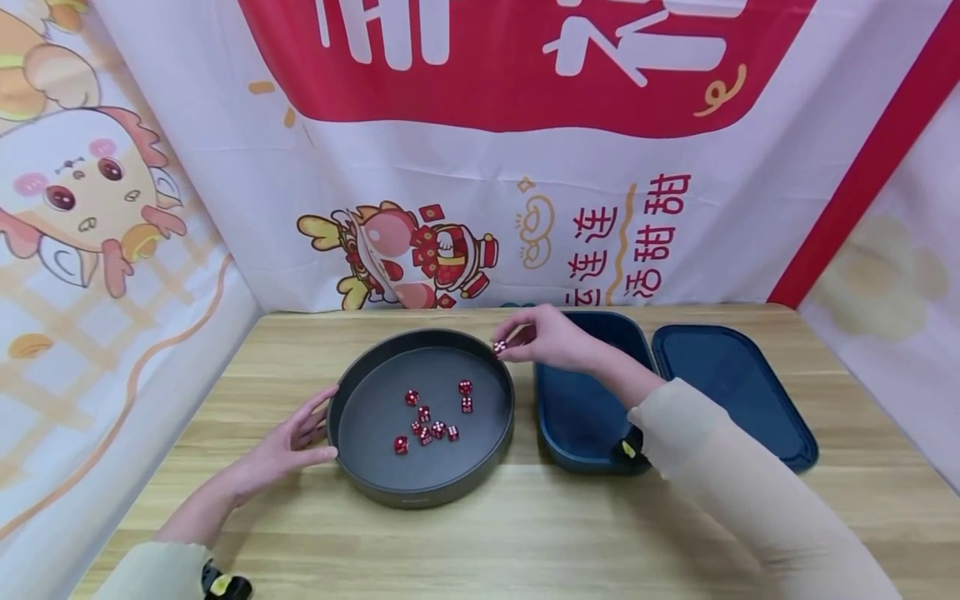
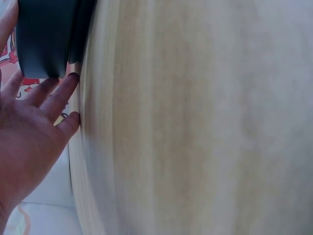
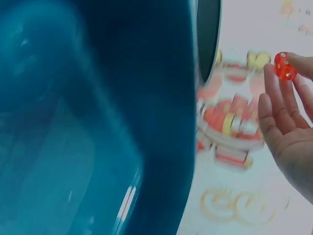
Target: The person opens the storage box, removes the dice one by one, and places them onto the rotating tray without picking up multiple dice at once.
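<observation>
My right hand (image 1: 553, 337) pinches a red die (image 1: 499, 347) between thumb and fingertips, at the right rim of a round dark grey pan (image 1: 422, 500). In the right wrist view the translucent red die (image 3: 285, 66) with white dots shows at the fingertips. Several more red dice lie scattered on the pan's floor, among them one die (image 1: 401, 445) at the lower left and another die (image 1: 465, 387) toward the right. My left hand (image 1: 281, 450) rests against the pan's left outer wall with fingers and thumb spread. The left wrist view shows its fingertips at the dark wall (image 2: 46, 39).
Just right of the pan stands a deep dark blue rectangular container (image 1: 577, 417), partly under my right forearm. Its flat blue lid (image 1: 731, 387) lies beside it. Behind the wooden table (image 1: 480, 550) hangs a printed white and red cloth (image 1: 450, 158).
</observation>
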`<act>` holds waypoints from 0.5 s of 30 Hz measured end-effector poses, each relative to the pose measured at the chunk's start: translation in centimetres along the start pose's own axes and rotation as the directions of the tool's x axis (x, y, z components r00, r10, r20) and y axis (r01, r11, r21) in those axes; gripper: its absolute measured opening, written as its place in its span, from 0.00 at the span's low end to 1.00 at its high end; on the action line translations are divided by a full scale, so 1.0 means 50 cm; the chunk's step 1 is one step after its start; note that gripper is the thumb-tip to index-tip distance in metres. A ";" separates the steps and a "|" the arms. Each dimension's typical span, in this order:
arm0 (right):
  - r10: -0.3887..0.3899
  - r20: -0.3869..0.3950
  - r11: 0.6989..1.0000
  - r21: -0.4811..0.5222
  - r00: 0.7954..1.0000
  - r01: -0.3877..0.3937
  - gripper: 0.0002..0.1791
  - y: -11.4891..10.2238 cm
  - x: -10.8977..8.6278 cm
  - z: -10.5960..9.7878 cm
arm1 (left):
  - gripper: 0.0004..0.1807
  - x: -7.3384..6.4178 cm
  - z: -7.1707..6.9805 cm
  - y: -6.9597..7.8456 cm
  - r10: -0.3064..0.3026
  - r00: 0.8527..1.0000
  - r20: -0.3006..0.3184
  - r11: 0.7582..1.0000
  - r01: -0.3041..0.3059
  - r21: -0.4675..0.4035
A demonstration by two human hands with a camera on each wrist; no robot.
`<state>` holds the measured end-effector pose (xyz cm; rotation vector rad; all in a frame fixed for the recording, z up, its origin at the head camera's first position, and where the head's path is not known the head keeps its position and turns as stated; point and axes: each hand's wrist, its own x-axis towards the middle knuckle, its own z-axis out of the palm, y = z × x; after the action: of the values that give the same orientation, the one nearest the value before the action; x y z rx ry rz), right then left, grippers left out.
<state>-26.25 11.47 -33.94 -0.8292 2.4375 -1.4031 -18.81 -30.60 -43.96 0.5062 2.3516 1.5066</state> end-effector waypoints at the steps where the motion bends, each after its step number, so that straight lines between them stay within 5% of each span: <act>1: 0.003 0.009 1.000 -0.007 1.000 -0.003 0.10 -0.009 0.001 0.012 | 0.47 0.000 0.000 0.001 -0.001 1.000 0.000 1.000 0.001 -0.002; 15: 0.099 0.025 0.994 -0.051 0.995 -0.097 0.09 -0.070 0.021 0.188 | 0.47 0.002 0.000 0.002 -0.012 1.000 -0.003 1.000 0.012 -0.005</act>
<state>-21.69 2.66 -35.80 -0.7235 2.4659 -1.2937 -18.88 -30.54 -43.87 0.4883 2.3486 1.5086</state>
